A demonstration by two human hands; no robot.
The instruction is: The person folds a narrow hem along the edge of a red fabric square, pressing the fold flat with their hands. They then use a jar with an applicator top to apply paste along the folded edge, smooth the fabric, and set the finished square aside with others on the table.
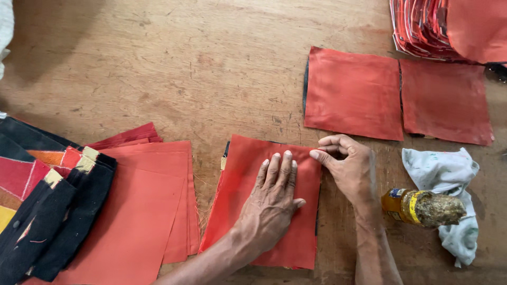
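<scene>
A red fabric square lies on the wooden table in front of me, with a dark layer showing at its edges. My left hand presses flat on it, fingers together and stretched out. My right hand rests at the square's upper right edge, its forefinger and thumb pinched at the corner of the fabric.
A stack of red squares and black, red and orange patchwork pieces lie at the left. Two finished red squares sit at the upper right, below a pile of more. A glue bottle lies on a white rag.
</scene>
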